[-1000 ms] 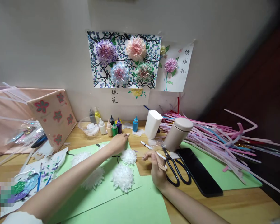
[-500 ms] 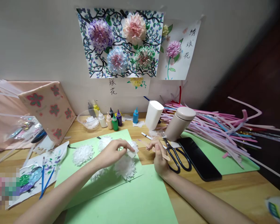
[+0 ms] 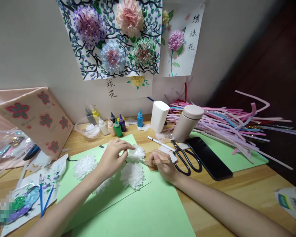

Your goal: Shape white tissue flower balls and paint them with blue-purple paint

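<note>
My right hand (image 3: 165, 168) is closed around a flat wooden craft stick (image 3: 164, 161), whose end sticks out to the right. My left hand (image 3: 113, 154) reaches over the green card (image 3: 79, 210). Its index finger is stretched out to a white fluffy paper flower (image 3: 137, 153), with the thumb apart below. Nearer me lies another white flower (image 3: 132, 175), and one more flower (image 3: 85, 166) is left of my wrist. Other white flowers are partly hidden behind my left hand and forearm.
Right of my right hand lie black-handled scissors (image 3: 187, 159) and a black phone (image 3: 209, 158). Behind stand a white container (image 3: 160, 117), a beige canister (image 3: 188, 123) and several paint bottles (image 3: 117, 128). Pipe cleaners (image 3: 219, 126) spread right. A paint palette (image 3: 24, 202) and brushes (image 3: 47, 199) lie left.
My view has shifted. My right hand has turned and moved slightly left with the craft stick. My left hand has drawn back a little from the flower's front, its fingertip now at the flower's upper left.
</note>
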`<state>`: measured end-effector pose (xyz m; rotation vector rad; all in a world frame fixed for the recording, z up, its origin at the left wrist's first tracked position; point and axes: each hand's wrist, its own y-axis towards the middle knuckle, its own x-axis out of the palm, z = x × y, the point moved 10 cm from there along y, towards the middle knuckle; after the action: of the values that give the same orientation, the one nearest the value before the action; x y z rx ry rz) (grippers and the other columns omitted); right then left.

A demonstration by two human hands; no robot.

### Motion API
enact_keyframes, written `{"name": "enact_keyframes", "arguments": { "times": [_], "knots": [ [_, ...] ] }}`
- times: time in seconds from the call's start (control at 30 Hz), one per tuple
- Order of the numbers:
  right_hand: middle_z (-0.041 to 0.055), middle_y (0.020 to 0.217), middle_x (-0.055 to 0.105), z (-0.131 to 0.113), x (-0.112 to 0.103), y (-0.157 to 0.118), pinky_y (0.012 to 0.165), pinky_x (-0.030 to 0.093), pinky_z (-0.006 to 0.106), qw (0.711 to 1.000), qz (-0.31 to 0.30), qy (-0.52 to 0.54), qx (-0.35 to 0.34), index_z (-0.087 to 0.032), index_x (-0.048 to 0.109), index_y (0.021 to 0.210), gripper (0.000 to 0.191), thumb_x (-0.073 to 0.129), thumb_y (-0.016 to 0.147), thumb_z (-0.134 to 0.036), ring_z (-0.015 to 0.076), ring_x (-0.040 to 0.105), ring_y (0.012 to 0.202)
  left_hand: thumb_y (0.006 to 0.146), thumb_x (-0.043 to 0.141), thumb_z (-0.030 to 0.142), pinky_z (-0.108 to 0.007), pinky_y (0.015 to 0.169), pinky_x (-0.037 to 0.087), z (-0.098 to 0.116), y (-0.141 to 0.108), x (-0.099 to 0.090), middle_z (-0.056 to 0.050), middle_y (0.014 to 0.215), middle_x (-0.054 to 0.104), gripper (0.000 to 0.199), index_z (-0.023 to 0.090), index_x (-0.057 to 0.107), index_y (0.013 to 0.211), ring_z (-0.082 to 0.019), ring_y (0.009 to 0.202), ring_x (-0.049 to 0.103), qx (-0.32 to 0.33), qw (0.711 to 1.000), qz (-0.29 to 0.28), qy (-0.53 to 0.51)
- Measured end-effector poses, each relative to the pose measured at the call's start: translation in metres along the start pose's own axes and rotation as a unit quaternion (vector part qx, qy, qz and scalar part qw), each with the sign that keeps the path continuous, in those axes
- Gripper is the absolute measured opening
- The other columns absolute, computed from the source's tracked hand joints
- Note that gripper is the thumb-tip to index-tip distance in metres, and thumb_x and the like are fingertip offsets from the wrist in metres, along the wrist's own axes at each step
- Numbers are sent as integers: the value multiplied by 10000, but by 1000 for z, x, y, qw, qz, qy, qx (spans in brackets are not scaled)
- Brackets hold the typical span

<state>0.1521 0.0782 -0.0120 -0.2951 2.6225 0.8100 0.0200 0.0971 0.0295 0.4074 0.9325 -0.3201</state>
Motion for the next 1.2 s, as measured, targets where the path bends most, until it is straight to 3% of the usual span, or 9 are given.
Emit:
{"name": "enact_keyframes", "arguments": {
  "times": [0.13, 0.4, 0.63, 0.87, 1.0, 1.2],
  "knots": [
    [5, 585, 499, 1, 2, 1, 620, 377, 270, 1000, -11, -12, 7, -190, 472, 631, 387, 246, 931, -283, 128, 483, 600, 781, 367, 123, -341, 819, 350, -2, 1, -13, 17, 948, 655, 327, 246, 654, 882, -176, 898, 511, -18, 999, 33, -12],
    [12, 650, 529, 14, 4, 0, 635, 404, 262, 998, -23, 11, 64, -187, 509, 679, 370, 274, 931, -321, 130, 524, 650, 717, 406, 84, -340, 811, 328, 14, -7, 36, 22, 904, 683, 337, 243, 679, 833, -174, 856, 512, 34, 993, -114, -15],
    [0, 647, 530, 27, 0, -1, 586, 425, 238, 990, 8, 58, 127, -187, 510, 692, 371, 278, 927, -355, 118, 534, 615, 756, 422, 123, -334, 727, 295, 22, -11, 53, 19, 922, 676, 308, 240, 654, 921, -178, 843, 477, 68, 987, -137, 45],
    [6, 571, 502, 12, -23, -8, 590, 389, 288, 994, 105, 21, 36, -197, 477, 597, 438, 227, 930, -333, 135, 490, 573, 797, 400, 155, -332, 709, 287, 25, -11, 53, -9, 953, 659, 299, 228, 633, 970, -185, 847, 464, 78, 984, -139, 75],
    [6, 567, 491, -3, -12, -8, 591, 378, 298, 999, 48, 0, -23, -199, 469, 603, 412, 229, 926, -291, 134, 466, 560, 804, 383, 151, -337, 719, 292, 24, -10, 53, -22, 946, 657, 292, 218, 639, 928, -192, 851, 465, 81, 983, -140, 84],
    [8, 599, 504, -3, 5, -3, 619, 379, 283, 999, -31, -36, -17, -196, 476, 662, 339, 265, 923, -247, 136, 482, 615, 797, 396, 145, -331, 706, 303, 25, -11, 56, -25, 915, 657, 287, 214, 625, 955, -192, 843, 472, 87, 981, -139, 99]
  ]
}}
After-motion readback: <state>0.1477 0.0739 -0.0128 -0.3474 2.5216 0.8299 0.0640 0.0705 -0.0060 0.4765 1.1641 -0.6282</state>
